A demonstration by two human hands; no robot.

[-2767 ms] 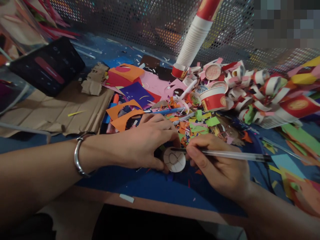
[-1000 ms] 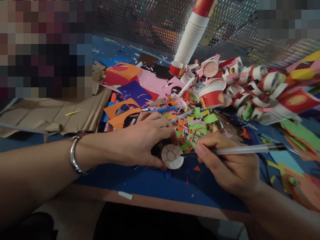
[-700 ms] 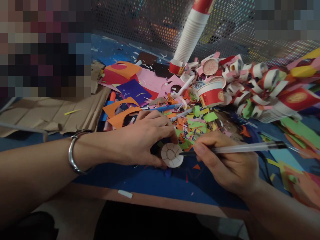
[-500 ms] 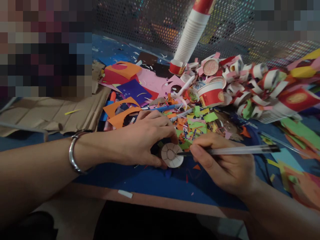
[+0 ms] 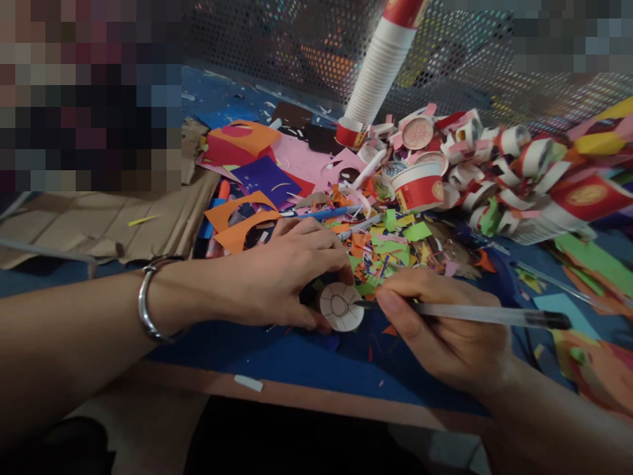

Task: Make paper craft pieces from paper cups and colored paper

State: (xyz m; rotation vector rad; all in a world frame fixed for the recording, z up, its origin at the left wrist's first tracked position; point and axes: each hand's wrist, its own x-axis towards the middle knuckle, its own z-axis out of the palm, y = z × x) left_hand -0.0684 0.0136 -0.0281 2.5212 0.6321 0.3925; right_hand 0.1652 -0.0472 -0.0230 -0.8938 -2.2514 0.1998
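Observation:
A small round paper disc with pen lines on it is tilted up off the blue table. My left hand, a metal bracelet on its wrist, pinches the disc at its left edge between thumb and fingers. My right hand is closed round a clear pen, whose tip touches the disc's right edge. What lies behind the disc is hidden by my left fingers.
Coloured paper scraps and cut sheets litter the table behind my hands. A red paper cup, curled cup strips and a leaning stack of white cups lie further back. Torn cardboard is at the left; a perforated metal screen behind.
The pen's rear end has dipped lower and its tip has shifted slightly along the disc's right edge. My left hand keeps the disc in the same place.

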